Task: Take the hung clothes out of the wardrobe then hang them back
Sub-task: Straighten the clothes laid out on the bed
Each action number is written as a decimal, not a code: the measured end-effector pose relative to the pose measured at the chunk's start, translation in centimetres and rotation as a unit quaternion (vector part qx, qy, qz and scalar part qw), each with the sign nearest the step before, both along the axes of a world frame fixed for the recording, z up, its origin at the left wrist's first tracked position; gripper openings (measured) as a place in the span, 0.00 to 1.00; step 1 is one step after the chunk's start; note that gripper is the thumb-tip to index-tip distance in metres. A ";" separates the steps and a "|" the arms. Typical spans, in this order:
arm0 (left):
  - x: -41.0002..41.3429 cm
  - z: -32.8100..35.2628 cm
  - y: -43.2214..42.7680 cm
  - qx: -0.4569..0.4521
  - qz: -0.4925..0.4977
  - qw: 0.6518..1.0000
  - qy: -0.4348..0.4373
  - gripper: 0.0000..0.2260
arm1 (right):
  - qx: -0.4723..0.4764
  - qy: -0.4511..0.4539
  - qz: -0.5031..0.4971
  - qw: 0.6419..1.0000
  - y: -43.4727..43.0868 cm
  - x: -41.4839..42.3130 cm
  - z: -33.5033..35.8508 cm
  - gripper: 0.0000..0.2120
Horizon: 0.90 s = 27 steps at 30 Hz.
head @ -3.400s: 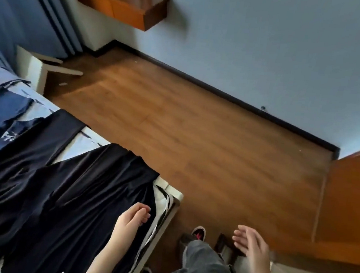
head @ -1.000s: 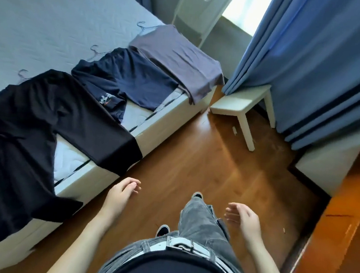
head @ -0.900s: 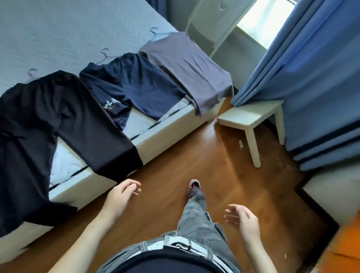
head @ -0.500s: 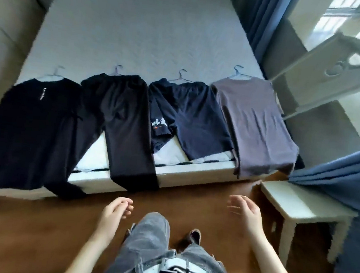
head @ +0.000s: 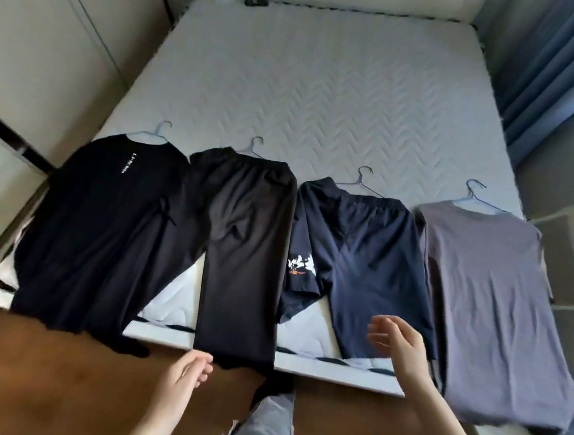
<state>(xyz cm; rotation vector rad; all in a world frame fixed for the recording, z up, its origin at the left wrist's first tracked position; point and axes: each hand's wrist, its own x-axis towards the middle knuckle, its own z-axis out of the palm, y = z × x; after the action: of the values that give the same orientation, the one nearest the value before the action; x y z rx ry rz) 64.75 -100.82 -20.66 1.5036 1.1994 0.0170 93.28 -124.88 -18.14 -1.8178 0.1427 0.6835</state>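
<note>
Several garments on wire hangers lie side by side along the near edge of the bed (head: 326,81). From left to right they are a black T-shirt (head: 103,220), black trousers (head: 244,248), navy shorts (head: 365,260) and a grey T-shirt (head: 490,307). My left hand (head: 183,372) hovers empty over the floor just below the trousers' hem, fingers loosely curled. My right hand (head: 399,347) is raised over the lower edge of the navy shorts, fingers spread, holding nothing.
Pale wardrobe doors (head: 31,52) stand to the left of the bed. Blue curtains (head: 554,50) hang at the right. Brown wooden floor (head: 34,386) runs along the bed's near edge. My grey-trousered legs (head: 265,429) are at the bottom.
My view has swung from the wall and floor round to face the bed square on. Both hands have stayed empty; the right one has risen over the shorts.
</note>
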 end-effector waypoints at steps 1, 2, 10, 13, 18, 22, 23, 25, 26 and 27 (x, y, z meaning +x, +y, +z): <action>1.8 -0.3 1.4 0.000 -0.007 1.000 0.001 0.11 | -0.004 0.001 0.001 1.000 1.5 1.3 -0.5 0.11; 3.7 -0.6 2.9 0.000 -0.014 1.000 0.002 0.11 | -0.007 0.003 0.001 1.000 2.9 2.7 -1.1 0.11; 20.2 -4.1 14.2 0.020 -0.077 0.997 -0.016 0.11 | -0.033 -0.022 0.018 0.999 13.5 14.3 -6.3 0.13; 26.3 -7.2 17.2 0.065 -0.086 0.994 -0.028 0.10 | -0.038 -0.029 0.014 0.999 16.7 19.4 -9.6 0.11; 36.0 -16.6 21.3 0.218 -0.143 0.965 -0.032 0.15 | -0.042 -0.050 -0.017 0.998 21.1 28.8 -18.1 0.09; 43.4 -25.1 24.4 0.286 -0.174 0.942 -0.029 0.18 | -0.039 -0.075 -0.040 0.996 24.2 37.0 -26.0 0.09; 45.1 -26.7 25.1 0.301 -0.174 0.937 -0.029 0.18 | -0.027 -0.072 -0.055 0.995 24.9 38.9 -27.7 0.09; 48.0 -29.3 26.6 0.339 -0.172 0.925 -0.027 0.19 | 0.022 -0.039 -0.102 0.994 26.4 42.1 -30.5 0.09; 49.3 -30.3 27.4 0.360 -0.171 0.917 -0.024 0.19 | 0.057 -0.009 -0.128 0.990 27.2 43.3 -31.4 0.08; 50.4 -30.9 28.2 0.378 -0.169 0.910 -0.019 0.19 | 0.091 0.025 -0.148 0.984 28.1 44.3 -32.0 0.07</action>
<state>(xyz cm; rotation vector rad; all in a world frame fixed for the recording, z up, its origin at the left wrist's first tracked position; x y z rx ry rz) 115.11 -72.63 -51.61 2.3655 0.9166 0.3078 137.54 -96.78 -50.14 -1.5639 0.3653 0.5127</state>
